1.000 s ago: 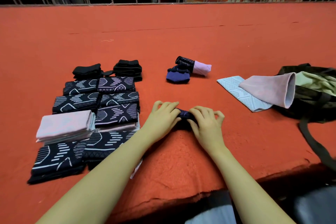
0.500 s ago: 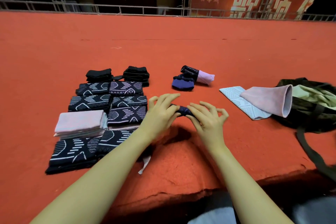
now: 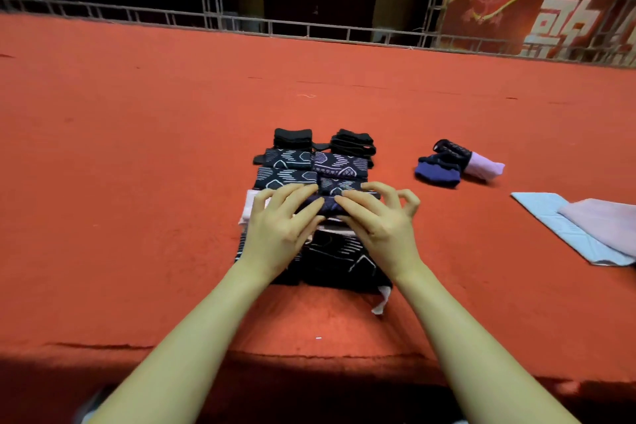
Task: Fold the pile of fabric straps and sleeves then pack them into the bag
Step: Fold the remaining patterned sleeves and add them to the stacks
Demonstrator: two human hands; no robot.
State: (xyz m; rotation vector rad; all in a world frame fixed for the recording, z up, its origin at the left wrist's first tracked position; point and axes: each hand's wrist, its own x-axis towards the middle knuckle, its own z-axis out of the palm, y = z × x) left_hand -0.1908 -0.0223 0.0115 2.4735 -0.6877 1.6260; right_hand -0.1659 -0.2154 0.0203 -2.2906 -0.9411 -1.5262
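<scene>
A red carpeted floor [image 3: 172, 155] carries everything. At its centre lies a two-column block of folded dark patterned sleeves [image 3: 290, 158], with two black folded stacks [image 3: 351, 141] at its 12 o'clock end. At 2 o'clock, well apart, sits a dark blue and lilac bundle [image 3: 454, 163]; at 3 o'clock a pale blue cloth [image 3: 550, 217] lies flat, a pink one [image 3: 605, 220] overlapping it

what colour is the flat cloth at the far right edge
Pale blue cloth, a pink one overlapping it; head view.
</scene>
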